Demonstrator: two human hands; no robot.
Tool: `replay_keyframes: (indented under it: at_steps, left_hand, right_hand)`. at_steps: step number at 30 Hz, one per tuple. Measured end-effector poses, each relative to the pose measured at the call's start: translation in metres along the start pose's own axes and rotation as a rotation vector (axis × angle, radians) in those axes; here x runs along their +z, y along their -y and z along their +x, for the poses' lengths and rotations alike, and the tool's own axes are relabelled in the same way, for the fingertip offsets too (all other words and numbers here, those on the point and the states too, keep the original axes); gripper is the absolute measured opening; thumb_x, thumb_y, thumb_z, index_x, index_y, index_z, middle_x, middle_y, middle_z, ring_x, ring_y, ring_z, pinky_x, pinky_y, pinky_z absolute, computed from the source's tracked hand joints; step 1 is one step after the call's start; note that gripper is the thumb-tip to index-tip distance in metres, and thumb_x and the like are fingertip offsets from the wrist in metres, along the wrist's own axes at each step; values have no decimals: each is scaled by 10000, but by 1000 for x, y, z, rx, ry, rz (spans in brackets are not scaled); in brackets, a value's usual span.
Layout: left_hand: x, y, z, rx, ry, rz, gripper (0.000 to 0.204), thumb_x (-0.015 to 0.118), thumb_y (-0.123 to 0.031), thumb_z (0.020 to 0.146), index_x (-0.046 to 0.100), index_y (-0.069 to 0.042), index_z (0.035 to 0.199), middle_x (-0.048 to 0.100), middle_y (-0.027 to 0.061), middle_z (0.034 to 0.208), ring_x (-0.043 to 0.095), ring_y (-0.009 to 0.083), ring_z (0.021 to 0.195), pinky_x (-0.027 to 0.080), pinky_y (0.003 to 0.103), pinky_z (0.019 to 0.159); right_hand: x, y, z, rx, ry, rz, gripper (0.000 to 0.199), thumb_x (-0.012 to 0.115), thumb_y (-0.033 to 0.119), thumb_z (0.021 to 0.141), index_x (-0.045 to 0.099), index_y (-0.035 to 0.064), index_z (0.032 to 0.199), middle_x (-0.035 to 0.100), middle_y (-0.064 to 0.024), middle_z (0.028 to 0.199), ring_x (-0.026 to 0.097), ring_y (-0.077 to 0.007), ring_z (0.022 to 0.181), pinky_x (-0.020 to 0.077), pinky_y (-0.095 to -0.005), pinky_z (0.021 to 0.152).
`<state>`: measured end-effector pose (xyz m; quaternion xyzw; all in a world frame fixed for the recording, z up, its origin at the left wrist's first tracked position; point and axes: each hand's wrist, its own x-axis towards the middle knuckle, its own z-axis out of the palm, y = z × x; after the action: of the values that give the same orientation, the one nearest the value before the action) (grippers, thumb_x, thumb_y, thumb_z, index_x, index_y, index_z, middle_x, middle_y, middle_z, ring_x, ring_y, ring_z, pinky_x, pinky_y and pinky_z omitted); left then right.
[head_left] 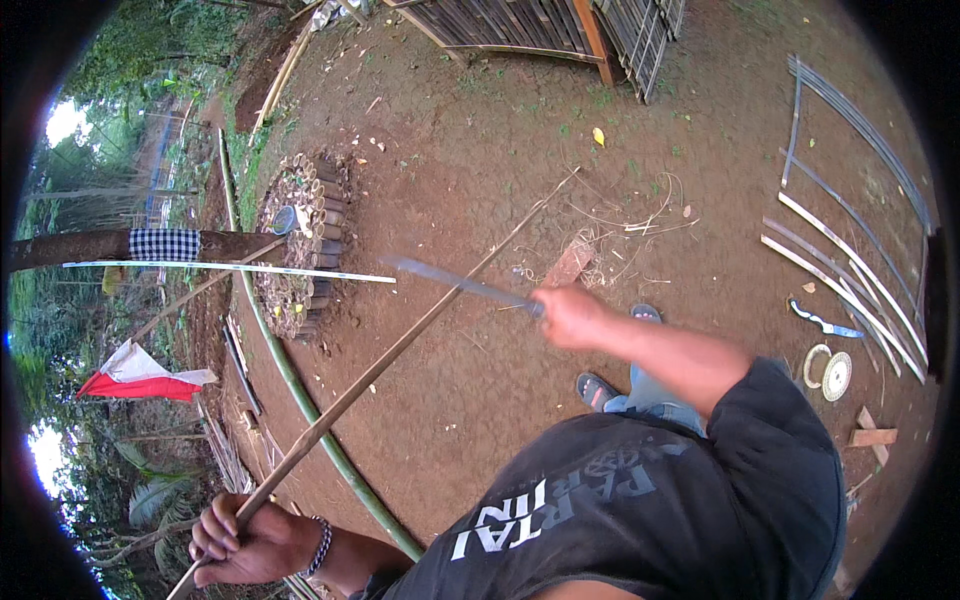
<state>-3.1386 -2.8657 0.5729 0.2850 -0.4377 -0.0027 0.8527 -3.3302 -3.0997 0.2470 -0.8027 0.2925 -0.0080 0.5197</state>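
Note:
My left hand (250,548), with a chain bracelet at its wrist, is closed around the lower end of a long brown bamboo strip (352,396). The strip runs slantwise up and away, its thin far end at or near the ground. In my right hand (577,317) is the handle of a long-bladed knife (482,290), mostly hidden by my fingers. Motion blurs the blade, which points left and crosses the strip in the picture; whether they touch I cannot tell. Beyond my right hand, a reddish block (570,262) lies among thin curled shavings (640,225).
Pale and dark strips (850,290) lie on the right, near a saw (824,318) and two round pieces (836,376). A green bamboo pole (295,385) crosses the left ground. Behind it are a bamboo-edged bed (325,215), a tree trunk (70,250) and a red-and-white flag (145,378).

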Motion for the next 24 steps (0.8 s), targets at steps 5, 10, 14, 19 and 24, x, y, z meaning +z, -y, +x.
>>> replay_keyframes:
  at_steps: [5,10,14,19,24]
  left_hand:
    - [14,11,25,-42,-7,36,467,456,-483,979,499,-68,768,476,-5,599,452,106,521,405,259,530]
    - [18,6,41,-113,-70,113,609,332,-599,973,459,-90,665,448,1,573,441,124,496,406,277,526]
    - [14,2,60,-106,-51,176,647,281,-625,971,432,-96,629,420,-2,540,431,122,489,403,269,507]
    - [41,21,60,-37,-90,245,560,316,-514,989,462,-103,638,460,-5,541,463,135,493,428,272,503]
    - [48,37,60,-49,-82,225,487,396,-408,990,536,-91,648,539,16,565,535,157,524,482,279,519]
  right_hand:
    - [2,-77,38,126,-143,101,231,604,140,805,603,40,1013,663,-208,903,653,-379,849,525,-461,757]
    - [-19,-88,59,89,-88,107,193,621,166,810,610,53,965,656,-208,845,657,-372,827,521,-458,735]
    - [-13,-116,82,-18,-125,218,196,632,177,816,602,47,960,654,-206,857,651,-378,850,515,-467,744]
    - [-43,-155,108,163,-58,124,229,630,150,800,605,50,1006,662,-196,935,644,-371,924,503,-467,796]
    - [-28,-193,130,52,-84,90,224,641,150,801,623,86,1016,669,-174,958,649,-352,931,516,-439,815]
